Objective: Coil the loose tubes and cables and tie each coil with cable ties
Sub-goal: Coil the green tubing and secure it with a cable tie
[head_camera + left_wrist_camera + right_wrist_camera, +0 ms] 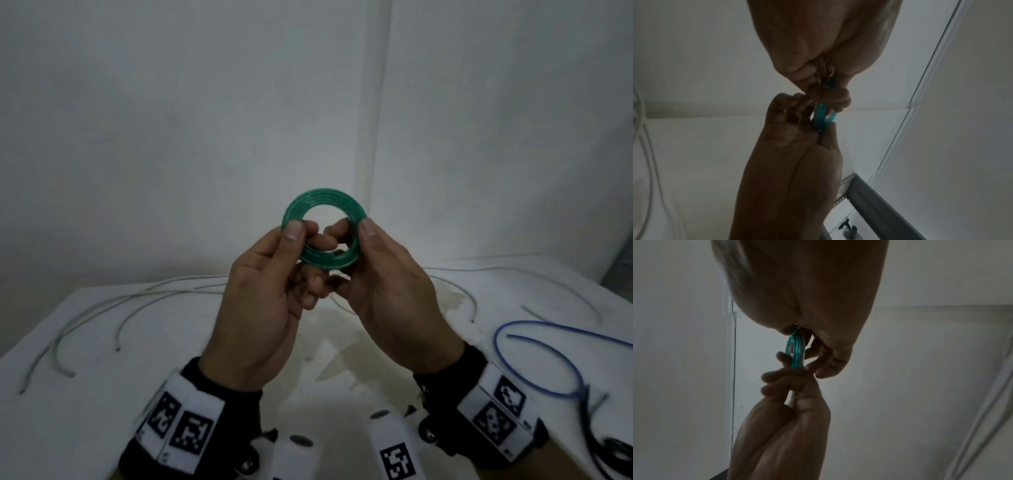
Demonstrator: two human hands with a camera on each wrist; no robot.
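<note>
A green tube wound into a flat coil (323,205) is held up in the air above the white table (171,377), in front of the wall. My left hand (300,232) pinches the coil's left side between thumb and fingers. My right hand (356,230) pinches its right side the same way, fingers curled through the ring. In the left wrist view the coil (821,113) shows edge-on between both hands. The right wrist view shows the same coil (795,350). No cable tie is visible on the coil.
Several loose whitish tubes (85,318) lie across the table's left side and thin pale ones (462,294) at the back right. A blue cable (548,346) loops at the right, running toward a dark object (616,452). A yellowish stain (342,342) marks the table's middle.
</note>
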